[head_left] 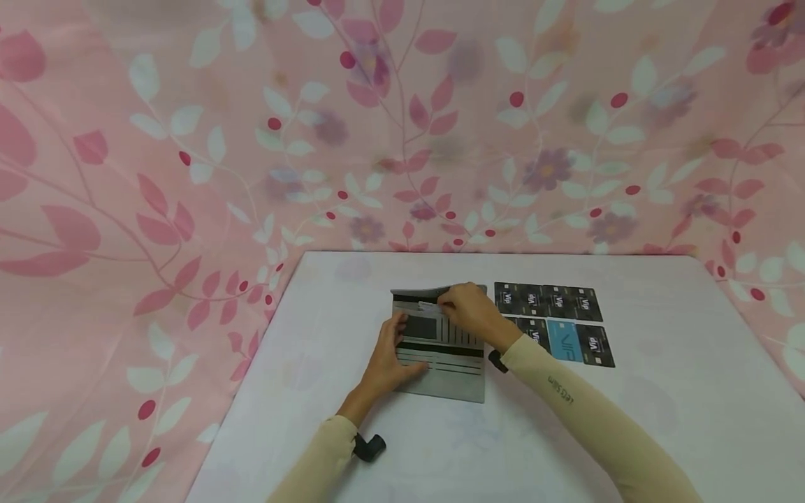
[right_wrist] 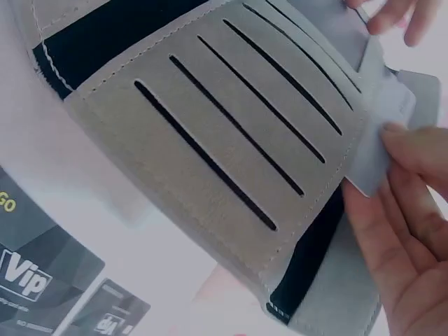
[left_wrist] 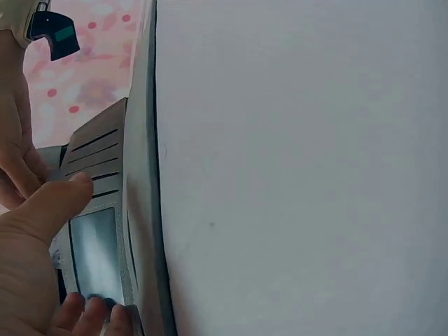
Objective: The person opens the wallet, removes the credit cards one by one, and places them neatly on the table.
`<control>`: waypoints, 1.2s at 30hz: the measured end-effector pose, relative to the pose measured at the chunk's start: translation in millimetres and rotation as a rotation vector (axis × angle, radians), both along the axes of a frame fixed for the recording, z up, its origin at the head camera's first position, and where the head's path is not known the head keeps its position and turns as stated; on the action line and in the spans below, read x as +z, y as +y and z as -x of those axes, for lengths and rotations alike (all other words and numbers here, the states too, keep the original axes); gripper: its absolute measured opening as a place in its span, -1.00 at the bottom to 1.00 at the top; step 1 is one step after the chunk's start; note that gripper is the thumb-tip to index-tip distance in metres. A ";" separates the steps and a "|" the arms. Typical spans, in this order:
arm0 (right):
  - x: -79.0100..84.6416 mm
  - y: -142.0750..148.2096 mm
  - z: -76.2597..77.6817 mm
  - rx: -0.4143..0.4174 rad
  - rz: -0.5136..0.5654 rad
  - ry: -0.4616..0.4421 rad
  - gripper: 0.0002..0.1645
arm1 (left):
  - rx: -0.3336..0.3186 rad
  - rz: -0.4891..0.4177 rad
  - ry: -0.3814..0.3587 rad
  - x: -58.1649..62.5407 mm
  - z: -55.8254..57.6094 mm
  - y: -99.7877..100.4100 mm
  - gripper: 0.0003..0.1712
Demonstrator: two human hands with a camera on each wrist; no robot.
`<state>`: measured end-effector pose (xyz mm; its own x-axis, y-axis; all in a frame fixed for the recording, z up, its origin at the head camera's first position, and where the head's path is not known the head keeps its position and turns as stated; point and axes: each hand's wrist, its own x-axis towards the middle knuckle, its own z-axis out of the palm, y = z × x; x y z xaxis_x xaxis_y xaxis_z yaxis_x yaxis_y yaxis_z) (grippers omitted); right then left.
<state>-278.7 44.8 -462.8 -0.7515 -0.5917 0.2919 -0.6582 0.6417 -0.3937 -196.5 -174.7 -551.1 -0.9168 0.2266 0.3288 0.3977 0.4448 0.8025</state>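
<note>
An unfolded grey wallet (head_left: 440, 388) with dark slits and a window pocket lies on the white table. My right hand (head_left: 468, 307) pinches a pale, see-through-looking card (right_wrist: 374, 150) between thumb and fingers at the wallet's top part. Part of that card is tucked behind the panel with the row of slits. My left hand (head_left: 386, 363) rests on the wallet's left side with fingers spread, fingertips by the window (left_wrist: 98, 245) and the thumb stretched over the wallet.
Right of the wallet, black Vip cards (head_left: 580, 303) lie in two rows, with one blue card (head_left: 564, 341) among the lower ones. My right forearm crosses in front of the lower row. Pink floral cloth (head_left: 402, 140) hangs behind the white table (head_left: 660, 419).
</note>
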 end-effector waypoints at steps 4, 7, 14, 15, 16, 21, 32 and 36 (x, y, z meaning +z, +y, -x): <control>-0.3 7.3 5.3 -0.045 0.124 -0.014 -0.85 | -0.009 -0.030 -0.028 -4.8 3.1 0.1 0.32; -0.9 16.8 9.5 -0.084 0.226 -0.049 -0.86 | -0.022 -0.019 -0.061 -6.1 4.1 0.7 0.31; 0.9 55.8 19.0 -0.234 0.385 -0.152 -0.85 | -0.028 0.060 -0.091 -4.6 5.4 1.4 0.29; 1.3 63.5 20.3 -0.259 0.397 -0.170 -0.85 | -0.026 0.061 -0.095 -4.3 5.4 1.1 0.29; 1.5 71.9 21.3 -0.287 0.402 -0.184 -0.84 | -0.024 0.061 -0.101 -3.9 5.4 0.6 0.29; -1.5 122.2 23.7 -0.431 0.369 -0.235 -0.78 | -0.024 0.066 -0.133 -4.6 5.6 -2.8 0.31; -20.8 241.7 2.1 -0.704 0.427 -0.467 -0.49 | 0.001 0.130 -0.186 -2.7 3.7 -1.3 0.29; -21.5 275.2 -13.3 -0.733 0.432 -0.550 -0.41 | -0.020 0.161 -0.175 5.3 8.3 -1.3 0.27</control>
